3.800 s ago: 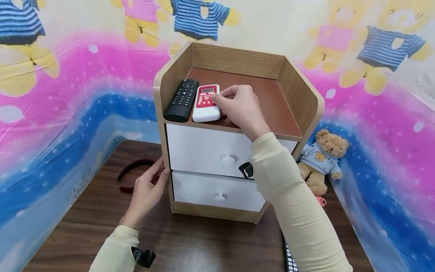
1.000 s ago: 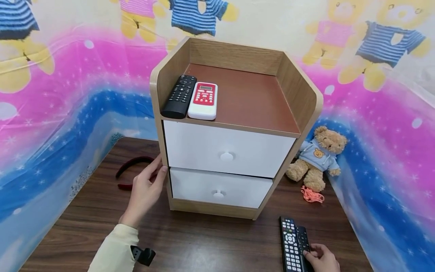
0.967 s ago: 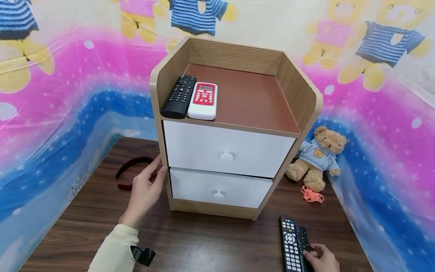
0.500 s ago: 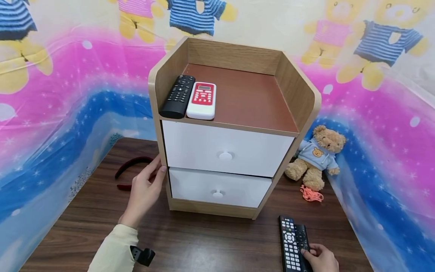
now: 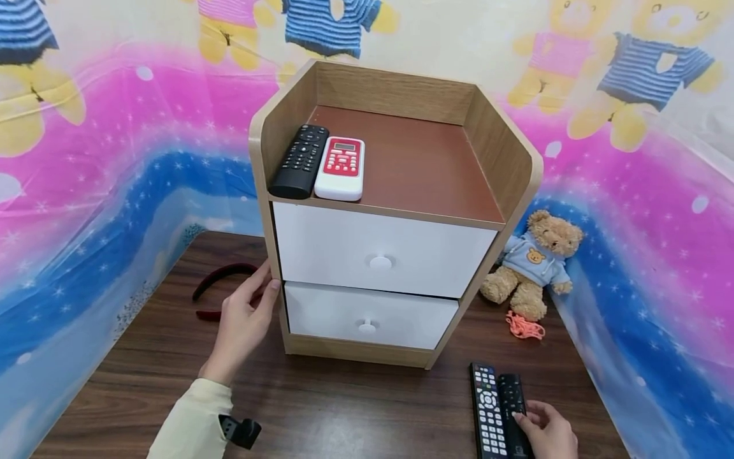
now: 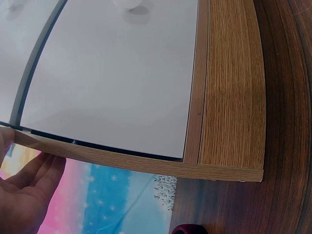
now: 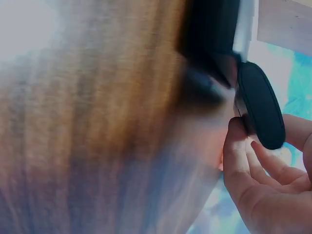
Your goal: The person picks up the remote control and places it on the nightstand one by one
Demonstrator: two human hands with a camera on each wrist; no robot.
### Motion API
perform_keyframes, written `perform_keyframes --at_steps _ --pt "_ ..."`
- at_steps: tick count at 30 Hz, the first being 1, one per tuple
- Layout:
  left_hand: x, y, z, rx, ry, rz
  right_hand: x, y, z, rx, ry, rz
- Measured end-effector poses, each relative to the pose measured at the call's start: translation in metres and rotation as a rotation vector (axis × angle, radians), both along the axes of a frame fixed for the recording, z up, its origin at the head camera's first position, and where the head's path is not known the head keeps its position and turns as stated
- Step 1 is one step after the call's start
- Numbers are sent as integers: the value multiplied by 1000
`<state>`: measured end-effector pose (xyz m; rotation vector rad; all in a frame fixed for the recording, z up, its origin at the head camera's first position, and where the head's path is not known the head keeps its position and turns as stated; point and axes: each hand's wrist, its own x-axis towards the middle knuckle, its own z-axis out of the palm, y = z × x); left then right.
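Note:
In the head view, my left hand [image 5: 243,322] rests against the left side of a small wooden cabinet [image 5: 358,354], thumb at its front edge; the left wrist view shows the fingers touching the side panel. My right hand [image 5: 547,428] pinches a black remote control [image 5: 512,398] between thumb and fingers at the lower right. In the right wrist view the rounded end of that remote [image 7: 262,107] stands between thumb and fingertips. Just left of it lies a longer remote with white buttons [image 5: 489,411]. A black remote [image 5: 300,162] and a red-and-white remote [image 5: 341,169] lie side by side on the cabinet top.
Two white drawers [image 5: 378,245] face forward, both closed. A teddy bear [image 5: 533,261] sits right of the cabinet, with coral-coloured string [image 5: 524,326] at its feet. A dark red headband-like loop [image 5: 220,277] lies to the left. A patterned cloth [image 5: 137,191] surrounds the table [image 5: 344,408].
My right hand has left the red-and-white remote on the cabinet top and come down to the table. Lately it has moved the black remote slightly right, away from the longer one. The left hand stays put.

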<state>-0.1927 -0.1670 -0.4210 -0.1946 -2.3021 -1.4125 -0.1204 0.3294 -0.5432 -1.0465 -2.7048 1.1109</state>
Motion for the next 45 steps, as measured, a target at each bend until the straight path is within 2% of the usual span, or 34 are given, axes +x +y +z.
perform_keyframes --at_steps 4,8,16,20,22,28,36,40,45 --pt "0 -1 -1 -1 9 -1 0 -3 11 26 60 -16" --pt "0 -1 -1 -2 13 9 -1 -9 31 19 110 -2" --pt "-1 0 0 12 12 4 7 -27 87 47 243 99" --pt "-1 -1 1 12 19 6 11 -39 119 26 289 140" --pt "-2 -1 0 10 22 11 13 -46 135 0 344 161" --pt "-1 -2 -1 6 24 12 23 -70 182 -72 584 285" --pt "1 -1 1 13 10 10 32 -104 241 -43 671 403" --pt "1 -1 1 11 8 10 28 -121 269 -27 737 516" --pt "0 -1 1 6 9 8 10 -142 300 -36 822 619"
